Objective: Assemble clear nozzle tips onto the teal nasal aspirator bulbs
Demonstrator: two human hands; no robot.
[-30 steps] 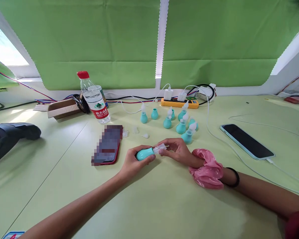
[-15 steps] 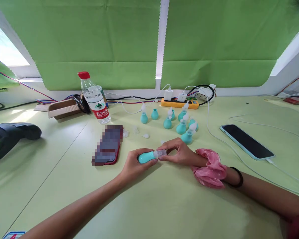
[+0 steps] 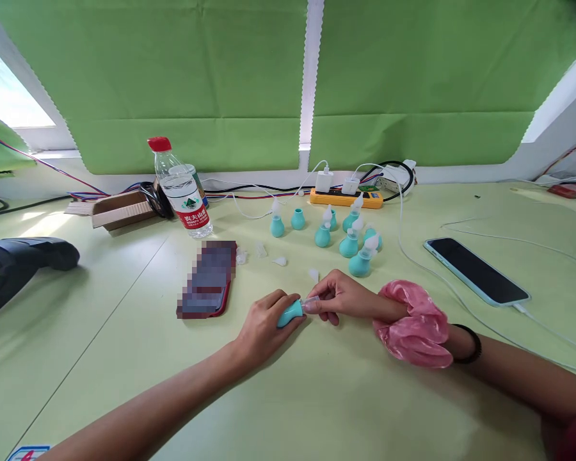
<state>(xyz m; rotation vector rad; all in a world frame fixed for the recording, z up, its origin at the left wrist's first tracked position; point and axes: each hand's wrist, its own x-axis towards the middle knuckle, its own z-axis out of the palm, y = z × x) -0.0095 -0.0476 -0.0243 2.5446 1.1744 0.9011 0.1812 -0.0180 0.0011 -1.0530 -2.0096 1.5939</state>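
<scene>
Here, gripped teal bulb [image 3: 290, 313], contents unclear.

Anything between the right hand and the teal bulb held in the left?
Only the clear plastic tip, pinched by the right hand at the mouth of the teal bulb. Nothing else visible stands between them; the left hand wraps the bulb's body.

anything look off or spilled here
No spill shows. One teal squeeze bulb, front-left of the orange power strip, stands without a tip, unlike most nearby ones. The water bottle appears tilted, perhaps from lens distortion.
</scene>
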